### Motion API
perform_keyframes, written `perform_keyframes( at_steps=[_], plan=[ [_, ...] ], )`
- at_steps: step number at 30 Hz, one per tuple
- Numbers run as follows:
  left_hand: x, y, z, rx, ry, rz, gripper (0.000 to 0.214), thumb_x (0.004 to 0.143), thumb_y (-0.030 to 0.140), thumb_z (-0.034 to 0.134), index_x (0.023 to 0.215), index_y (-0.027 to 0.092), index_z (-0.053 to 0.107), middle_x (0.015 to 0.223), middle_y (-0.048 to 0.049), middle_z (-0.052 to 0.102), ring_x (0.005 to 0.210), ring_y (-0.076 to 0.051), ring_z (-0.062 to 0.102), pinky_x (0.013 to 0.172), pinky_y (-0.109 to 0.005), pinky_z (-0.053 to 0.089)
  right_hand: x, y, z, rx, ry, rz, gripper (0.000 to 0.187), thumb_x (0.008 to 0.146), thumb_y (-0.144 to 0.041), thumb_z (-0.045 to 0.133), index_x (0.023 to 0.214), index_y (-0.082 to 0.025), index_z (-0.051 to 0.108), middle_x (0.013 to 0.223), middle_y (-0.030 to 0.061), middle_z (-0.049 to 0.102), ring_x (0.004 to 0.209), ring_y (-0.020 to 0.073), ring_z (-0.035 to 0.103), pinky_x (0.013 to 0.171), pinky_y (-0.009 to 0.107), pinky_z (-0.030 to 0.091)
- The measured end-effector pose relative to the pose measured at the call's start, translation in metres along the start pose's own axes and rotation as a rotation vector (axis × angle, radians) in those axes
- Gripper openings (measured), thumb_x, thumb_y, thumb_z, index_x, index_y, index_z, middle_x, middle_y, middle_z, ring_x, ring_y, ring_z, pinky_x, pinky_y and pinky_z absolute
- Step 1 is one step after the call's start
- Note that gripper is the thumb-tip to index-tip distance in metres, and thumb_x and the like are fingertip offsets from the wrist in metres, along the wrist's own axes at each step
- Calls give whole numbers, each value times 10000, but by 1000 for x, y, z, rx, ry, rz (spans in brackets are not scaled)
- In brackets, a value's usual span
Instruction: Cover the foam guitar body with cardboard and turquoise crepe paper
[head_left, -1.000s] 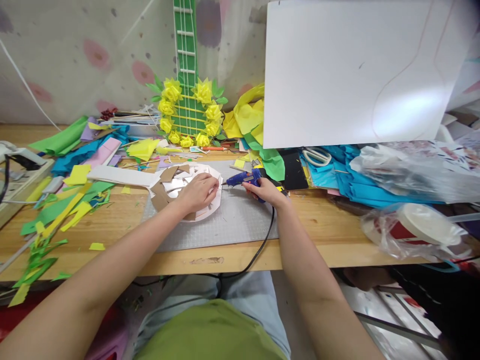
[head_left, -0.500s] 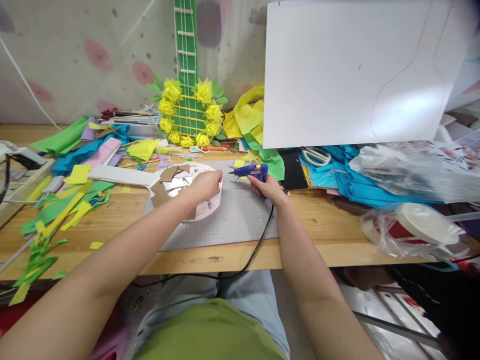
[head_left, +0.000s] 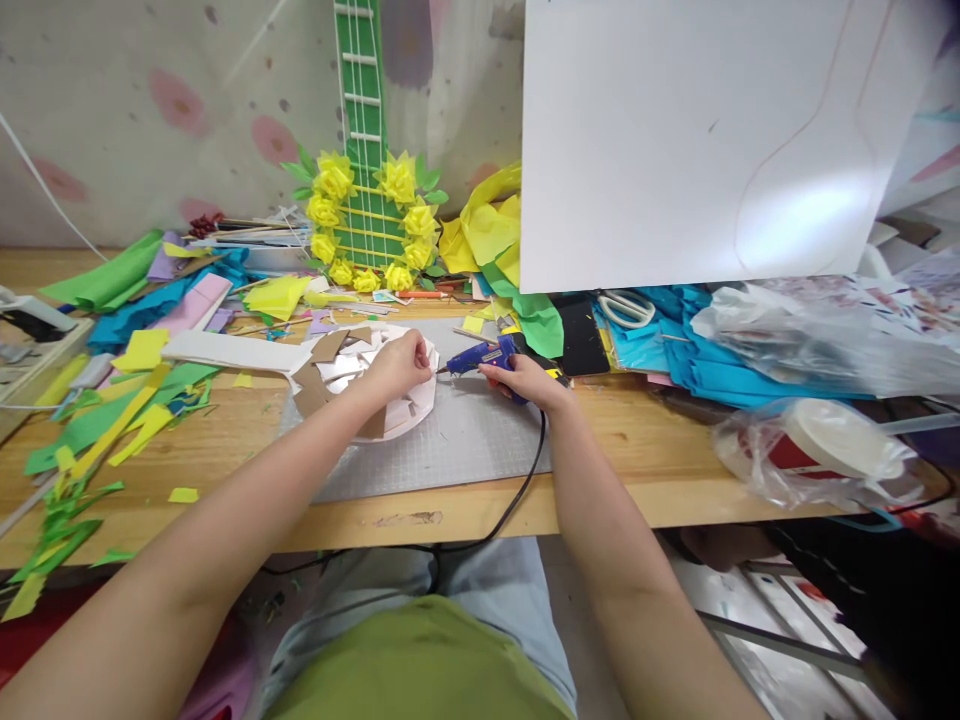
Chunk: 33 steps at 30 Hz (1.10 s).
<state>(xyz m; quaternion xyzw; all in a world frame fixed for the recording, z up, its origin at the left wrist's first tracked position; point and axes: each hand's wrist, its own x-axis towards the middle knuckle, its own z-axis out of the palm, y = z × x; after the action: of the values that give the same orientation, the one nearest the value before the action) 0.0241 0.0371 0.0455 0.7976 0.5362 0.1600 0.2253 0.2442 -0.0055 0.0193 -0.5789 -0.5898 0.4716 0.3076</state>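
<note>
A blue hot glue gun (head_left: 480, 356) is in my right hand (head_left: 521, 382), whose fingers wrap its handle. Its nozzle points left and sits close beside the fingertips of my left hand (head_left: 401, 362). That hand is closed in a pinch over the right side of a white guitar-shaped board piece (head_left: 232, 350); what the fingertips hold is too small to make out. White scraps and brown cardboard pieces (head_left: 311, 388) cover the round body of this piece. Under it lies a grey cutting mat (head_left: 465, 450), and the gun's black cord (head_left: 517, 495) hangs over the table edge.
A green paper guitar with yellow flowers (head_left: 367, 225) stands at the back. Right of it leans a large white board (head_left: 637, 140). Paper scraps (head_left: 142, 350) litter the left side. Scissors (head_left: 626, 308), blue paper (head_left: 735, 350) and a bagged tub (head_left: 817, 450) lie to the right.
My right hand has brought the glue gun left and slightly down, so its nozzle is now near my left fingertips. My left hand stays at the board piece, its fingers more drawn together.
</note>
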Motion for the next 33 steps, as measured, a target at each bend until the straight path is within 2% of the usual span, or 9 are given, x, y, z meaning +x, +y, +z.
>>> perform_keyframes(
  at_steps=[20, 28, 33],
  plan=[
    [2, -2, -1, -23, -20, -11, 206, 626, 115, 597, 708, 209, 433, 691, 19, 621, 681, -148, 587, 572, -245, 398, 6, 2, 6, -110, 65, 16, 362, 751, -514, 578, 622, -188, 489, 456, -42, 466, 401, 73, 389, 424, 223, 290],
    [0, -2, -1, -8, -6, 67, 194, 624, 81, 557, 721, 210, 449, 737, 19, 620, 692, -141, 577, 585, -241, 394, 8, 2, 7, -64, 110, 45, 307, 768, -460, 583, 665, -184, 496, 479, -37, 488, 415, 81, 416, 435, 223, 311],
    [0, -5, 2, -2, -19, 126, 156, 643, 82, 527, 703, 210, 460, 726, 15, 615, 677, -142, 568, 592, -244, 404, 9, 4, 4, -67, 174, 31, 363, 779, -494, 560, 613, -176, 511, 449, -25, 481, 421, 90, 427, 452, 228, 337]
  ],
)
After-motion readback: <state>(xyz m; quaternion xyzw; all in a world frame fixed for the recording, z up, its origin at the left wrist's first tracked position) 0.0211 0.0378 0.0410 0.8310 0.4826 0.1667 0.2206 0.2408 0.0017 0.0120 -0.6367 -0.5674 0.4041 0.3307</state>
